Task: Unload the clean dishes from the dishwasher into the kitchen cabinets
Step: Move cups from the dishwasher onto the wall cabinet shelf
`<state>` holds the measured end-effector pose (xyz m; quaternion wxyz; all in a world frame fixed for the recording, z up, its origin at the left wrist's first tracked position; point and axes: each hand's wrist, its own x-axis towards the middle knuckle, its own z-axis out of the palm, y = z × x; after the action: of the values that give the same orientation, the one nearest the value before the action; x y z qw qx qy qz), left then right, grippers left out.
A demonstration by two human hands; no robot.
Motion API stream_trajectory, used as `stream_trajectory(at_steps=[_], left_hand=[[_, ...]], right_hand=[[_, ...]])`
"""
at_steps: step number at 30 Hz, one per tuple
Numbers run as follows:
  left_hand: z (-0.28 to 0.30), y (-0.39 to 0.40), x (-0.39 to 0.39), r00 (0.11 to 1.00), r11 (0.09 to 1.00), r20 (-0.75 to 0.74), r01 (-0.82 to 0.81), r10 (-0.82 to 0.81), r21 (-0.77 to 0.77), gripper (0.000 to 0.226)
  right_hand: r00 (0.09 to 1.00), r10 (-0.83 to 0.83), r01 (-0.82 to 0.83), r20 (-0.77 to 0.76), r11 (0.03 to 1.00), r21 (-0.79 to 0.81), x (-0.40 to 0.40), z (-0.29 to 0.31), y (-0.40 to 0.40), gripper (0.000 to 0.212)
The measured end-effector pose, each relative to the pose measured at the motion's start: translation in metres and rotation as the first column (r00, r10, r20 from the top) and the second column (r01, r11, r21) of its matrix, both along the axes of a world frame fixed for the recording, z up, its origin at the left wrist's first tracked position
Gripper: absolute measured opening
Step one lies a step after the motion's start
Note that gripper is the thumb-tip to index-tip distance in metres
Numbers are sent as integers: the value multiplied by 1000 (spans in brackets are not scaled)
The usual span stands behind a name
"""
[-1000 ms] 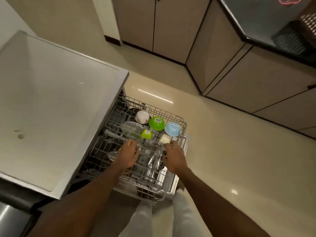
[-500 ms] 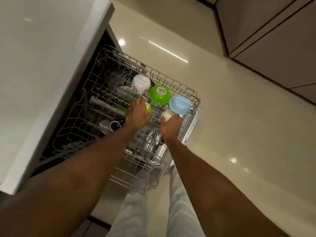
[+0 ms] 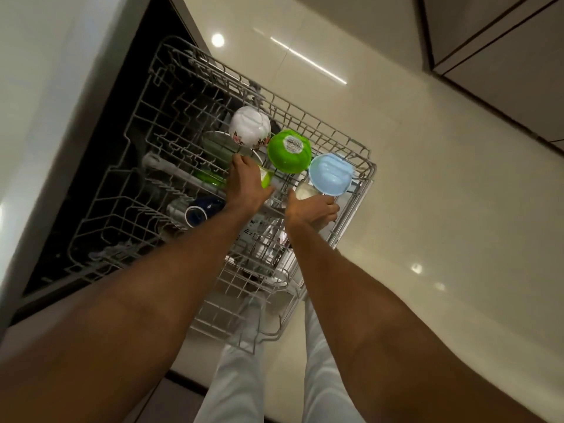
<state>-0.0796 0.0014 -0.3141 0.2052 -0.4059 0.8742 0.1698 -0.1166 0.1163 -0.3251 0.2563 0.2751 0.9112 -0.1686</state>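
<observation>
Where bowls [image 3: 289,151] crowd, rack [image 3: 171,96] wires.

The rack [image 3: 351,227] is pulled out from under the desk [image 3: 45,87], which lies to its left. Along the rack's far right edge three upturned bowls are set in a row: one [image 3: 248,126] farthest left, one [image 3: 290,151] in the middle, one [image 3: 329,175] at the right corner. A mug [image 3: 203,209] lies nearer, left of the left hand [image 3: 247,184]; the right hand [image 3: 308,209] is placed just near of the right bowl.

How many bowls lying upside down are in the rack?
3, in a row at the rack's far end: a white floral bowl, a green bowl and a light blue bowl. The hands may hide more.
</observation>
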Motion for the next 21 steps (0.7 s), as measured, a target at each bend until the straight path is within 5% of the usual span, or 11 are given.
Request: stream_trajectory(at_steps=[9, 15, 21], left_hand=[[5, -2, 16, 979, 993, -203, 35, -10, 117, 76], [30, -2, 41, 910, 964, -395, 203, -122, 170, 84], [62, -14, 77, 848, 835, -427, 461, -314, 300, 88]], right_hand=[[999, 39, -32, 38, 987, -158, -3, 8, 21, 99], [956, 273, -295, -111, 893, -340, 11, 42, 47, 77], [822, 530, -565, -207, 717, -409, 20, 89, 70, 77]])
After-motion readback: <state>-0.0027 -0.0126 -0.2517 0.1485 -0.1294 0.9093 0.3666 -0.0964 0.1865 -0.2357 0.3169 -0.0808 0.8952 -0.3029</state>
